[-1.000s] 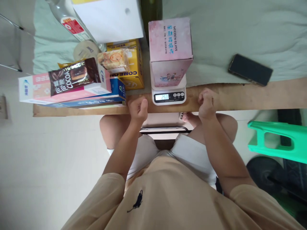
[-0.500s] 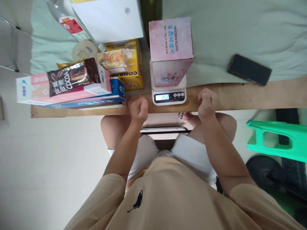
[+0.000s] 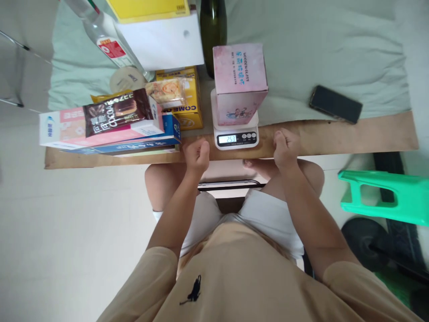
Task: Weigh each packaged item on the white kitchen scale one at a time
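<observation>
A pink cardboard box [image 3: 239,69] with "WOODEN GLASS" lettering stands on a white digital kitchen scale [image 3: 219,139]. The scale's display reads 253. Both my hands rest as fists on the wooden table edge [image 3: 348,138], on either side of the scale and apart from it. My left hand [image 3: 197,154] is closed with nothing seen in it, near the end of a blue box [image 3: 140,142]. My right hand [image 3: 286,146] is likewise closed, just right of the scale; no thing shows in its fingers.
On the left are a pink-and-white box [image 3: 67,127] bearing a cocoa snack packet [image 3: 117,112], a yellow box [image 3: 192,98], a wrapped snack [image 3: 169,92] and a clear bottle [image 3: 107,38]. A green bottle [image 3: 212,31] stands behind. A phone [image 3: 336,104] lies right; a green stool [image 3: 385,197] is below.
The view has shifted slightly, so the table shows a little more at the back. Both fists stay at the table edge, and the box stays on the scale with the same reading.
</observation>
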Available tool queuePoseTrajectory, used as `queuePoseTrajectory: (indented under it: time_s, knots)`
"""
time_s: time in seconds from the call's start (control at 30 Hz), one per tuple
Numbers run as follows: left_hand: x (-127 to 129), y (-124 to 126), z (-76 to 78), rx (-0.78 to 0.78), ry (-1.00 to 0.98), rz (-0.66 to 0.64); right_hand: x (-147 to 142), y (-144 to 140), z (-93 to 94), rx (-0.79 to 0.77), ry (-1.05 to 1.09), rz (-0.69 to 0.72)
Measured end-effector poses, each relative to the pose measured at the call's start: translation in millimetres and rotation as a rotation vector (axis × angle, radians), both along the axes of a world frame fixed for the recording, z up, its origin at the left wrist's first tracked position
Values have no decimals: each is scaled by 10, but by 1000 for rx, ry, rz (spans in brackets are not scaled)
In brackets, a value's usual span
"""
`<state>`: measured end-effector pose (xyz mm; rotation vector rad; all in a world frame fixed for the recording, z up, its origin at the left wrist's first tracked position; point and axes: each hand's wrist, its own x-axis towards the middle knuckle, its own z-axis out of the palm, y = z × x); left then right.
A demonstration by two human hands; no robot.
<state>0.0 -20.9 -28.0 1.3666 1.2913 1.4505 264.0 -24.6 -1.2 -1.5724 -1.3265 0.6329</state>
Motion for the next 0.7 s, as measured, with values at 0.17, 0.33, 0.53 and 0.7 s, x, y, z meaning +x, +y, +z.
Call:
queuePoseTrajectory:
  time_s: [0.17, 0.33, 0.53, 0.7]
  knots:
    - [-20, 20, 59, 66, 66, -30, -25, 21, -1, -5, -66, -20]
    - [-19, -8, 80, 64, 100, -38, -87, 38, -6, -23, -118, -6]
    - [9, -19, 98, 52, 148, -16, -58, 23, -14, -40, -112, 6]
    - [51, -55, 177, 16, 146, 7, -71, 30, 41, -42, -81, 15]
